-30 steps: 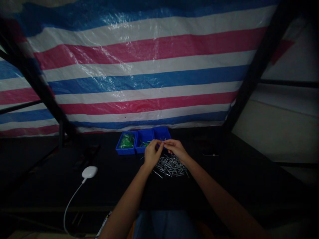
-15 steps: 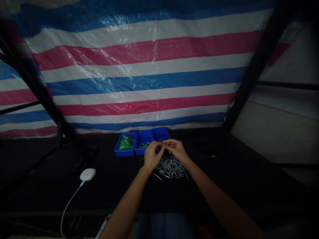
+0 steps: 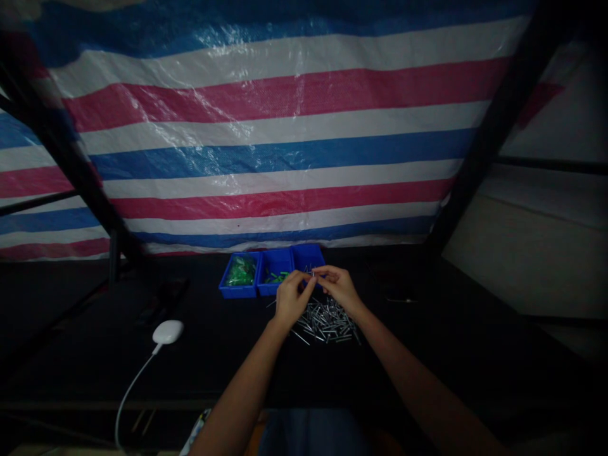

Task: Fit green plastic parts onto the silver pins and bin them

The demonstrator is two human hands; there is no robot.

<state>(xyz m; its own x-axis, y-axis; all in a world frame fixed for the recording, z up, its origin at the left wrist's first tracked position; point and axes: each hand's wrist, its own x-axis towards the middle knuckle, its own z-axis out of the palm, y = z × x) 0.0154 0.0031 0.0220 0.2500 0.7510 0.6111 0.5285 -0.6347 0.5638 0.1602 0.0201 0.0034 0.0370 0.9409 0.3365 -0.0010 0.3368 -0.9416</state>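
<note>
My left hand (image 3: 291, 297) and my right hand (image 3: 338, 287) meet at the fingertips above a pile of thin silvery metal rods (image 3: 327, 322). Both are closed in a pinch around a small shiny metal piece (image 3: 313, 273), too small to name and mostly covered by the fingers. Just behind the hands stand three blue bins. The right bin (image 3: 308, 251) has a few metal pieces in it, partly hidden by my hands. Loose green pieces (image 3: 276, 277) lie in the middle bin (image 3: 275, 254), and a clear bag of green pieces (image 3: 241, 271) fills the left bin (image 3: 237, 292).
A white round device (image 3: 168, 331) with a white cable lies on the black table (image 3: 213, 361) at the left. Dark objects sit behind it. A striped plastic sheet (image 3: 285, 145) hangs behind the table, between black frame posts (image 3: 475, 183).
The hands stay together in nearly the same place. Slightly more of the small metal piece shows between the fingertips. The whole view has shifted a little.
</note>
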